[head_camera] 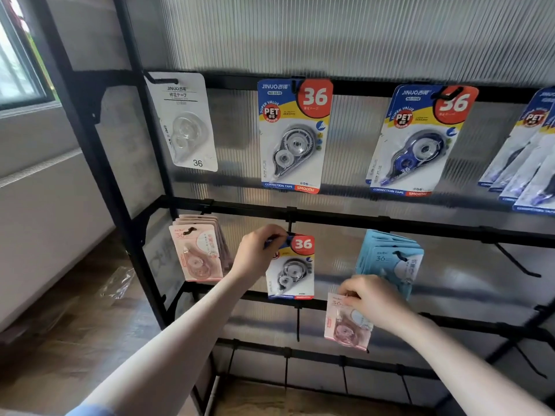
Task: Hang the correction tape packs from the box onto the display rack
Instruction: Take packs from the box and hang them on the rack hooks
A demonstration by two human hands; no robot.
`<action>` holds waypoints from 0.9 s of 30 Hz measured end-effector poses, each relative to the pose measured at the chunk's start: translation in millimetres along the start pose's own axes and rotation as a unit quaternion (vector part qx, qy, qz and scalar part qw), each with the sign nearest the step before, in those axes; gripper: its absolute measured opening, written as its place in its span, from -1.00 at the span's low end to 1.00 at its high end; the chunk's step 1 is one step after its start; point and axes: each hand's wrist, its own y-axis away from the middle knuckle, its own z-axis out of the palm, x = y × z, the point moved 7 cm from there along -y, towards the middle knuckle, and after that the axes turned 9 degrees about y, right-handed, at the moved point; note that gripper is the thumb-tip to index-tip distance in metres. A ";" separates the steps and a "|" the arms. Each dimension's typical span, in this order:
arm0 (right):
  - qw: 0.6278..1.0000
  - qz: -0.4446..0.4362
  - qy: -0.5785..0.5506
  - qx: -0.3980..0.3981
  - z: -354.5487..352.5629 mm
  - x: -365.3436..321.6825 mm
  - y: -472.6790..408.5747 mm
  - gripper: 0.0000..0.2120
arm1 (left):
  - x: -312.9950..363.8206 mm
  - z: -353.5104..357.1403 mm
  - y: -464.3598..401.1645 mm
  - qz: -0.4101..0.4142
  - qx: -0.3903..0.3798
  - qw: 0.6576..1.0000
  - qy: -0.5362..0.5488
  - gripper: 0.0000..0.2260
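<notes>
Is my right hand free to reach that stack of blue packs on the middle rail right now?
Probably not yet: the right hand is just below the blue packs with nothing between, but it holds a pink pack.

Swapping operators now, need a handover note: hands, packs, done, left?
Left hand pinches the top of a blue-and-red pack at a middle-row hook; can't tell if it is seated.
Right hand holds a pink pack, not hung.
Done: pink stack, light-blue stack, top-row packs hang on the rack.
Left: seat the blue-and-red pack, hang the pink one. The box is out of view.
</notes>
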 end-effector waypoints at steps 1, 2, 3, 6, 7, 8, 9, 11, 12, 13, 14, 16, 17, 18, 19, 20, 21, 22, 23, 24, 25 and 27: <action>1.000 0.000 -0.002 -0.001 0.3 1.3 -0.1 -0.86 | -2.1 0.8 -1.4 -0.004 0.005 1.000 0.000 -0.89; 1.000 0.000 -0.007 -0.002 0.6 2.6 -0.3 -0.85 | -4.0 1.9 -3.1 -0.007 0.007 1.000 -0.003 -0.89; 1.000 -0.001 -0.011 -0.001 0.6 3.7 -0.6 -0.85 | -5.5 3.0 -4.9 -0.008 0.007 1.000 -0.006 -0.89; 1.000 0.000 -0.015 -0.001 0.2 8.6 -0.1 -0.85 | -9.2 6.3 -11.5 -0.014 0.009 1.000 -0.001 -0.89; 1.000 0.002 -0.016 -0.002 0.4 10.4 0.0 -0.86 | -10.1 7.4 -14.0 -0.016 0.009 1.000 0.000 -0.89; 1.000 0.005 -0.018 -0.002 0.8 12.1 -0.5 -0.86 | -10.9 8.3 -16.6 -0.018 0.008 1.000 -0.001 -0.89; 1.000 0.007 -0.018 -0.003 1.3 13.5 -1.1 -0.86 | -11.5 9.2 -19.1 -0.019 0.006 1.000 -0.002 -0.89; 1.000 0.007 -0.018 -0.005 1.4 15.1 -3.1 -0.87 | -11.7 10.8 -23.6 -0.016 0.004 1.000 -0.003 -0.88; 1.000 0.006 -0.019 -0.004 1.5 15.8 -4.3 -0.88 | -11.9 11.4 -25.2 -0.014 0.003 1.000 0.000 -0.88; 1.000 0.005 -0.019 -0.004 1.6 16.2 -5.3 -0.88 | -12.3 11.9 -26.6 -0.015 0.004 1.000 0.004 -0.88; 1.000 0.006 -0.019 -0.005 1.8 16.9 -5.8 -0.87 | -12.7 12.3 -27.4 -0.016 0.007 1.000 0.006 -0.87; 1.000 0.009 -0.017 -0.007 1.7 18.1 -7.1 -0.87 | -13.1 12.5 -27.8 -0.019 0.014 1.000 0.007 -0.87; 1.000 0.011 -0.016 -0.006 2.3 18.4 -7.9 -0.87 | -13.3 12.6 -27.6 -0.018 0.016 1.000 0.008 -0.87; 1.000 0.011 -0.016 -0.005 2.6 18.2 -9.1 -0.87 | -13.7 12.6 -27.3 -0.014 0.019 1.000 0.007 -0.87; 1.000 0.011 -0.014 -0.004 3.5 17.8 -10.4 -0.87 | -14.3 12.2 -26.8 -0.010 0.021 1.000 0.003 -0.86; 1.000 0.010 -0.011 -0.003 3.9 16.7 -11.6 -0.89 | -15.2 11.1 -26.2 -0.007 0.024 1.000 -0.004 -0.85; 1.000 0.009 -0.008 -0.002 4.1 15.0 -12.5 -0.89 | -16.1 9.1 -25.5 -0.003 0.027 1.000 -0.011 -0.85; 1.000 0.008 -0.006 -0.003 4.7 13.0 -13.3 -0.90 | -17.1 6.8 -24.7 -0.001 0.032 0.999 -0.018 -0.84; 1.000 0.005 -0.005 -0.003 5.2 10.8 -14.0 -0.90 | -17.5 3.9 -24.0 0.002 0.036 0.999 -0.025 -0.84; 1.000 0.001 -0.004 -0.004 5.8 8.2 -14.8 -0.90 | -17.5 0.4 -22.8 0.004 0.041 0.999 -0.032 -0.83; 1.000 -0.003 -0.003 -0.004 6.0 5.3 -15.2 -0.90 | -17.5 -3.2 -21.4 0.005 0.046 0.998 -0.039 -0.82; 1.000 -0.007 -0.005 -0.005 6.3 -0.6 -16.2 -0.89 | -18.1 -10.2 -17.7 0.009 0.055 0.997 -0.044 -0.79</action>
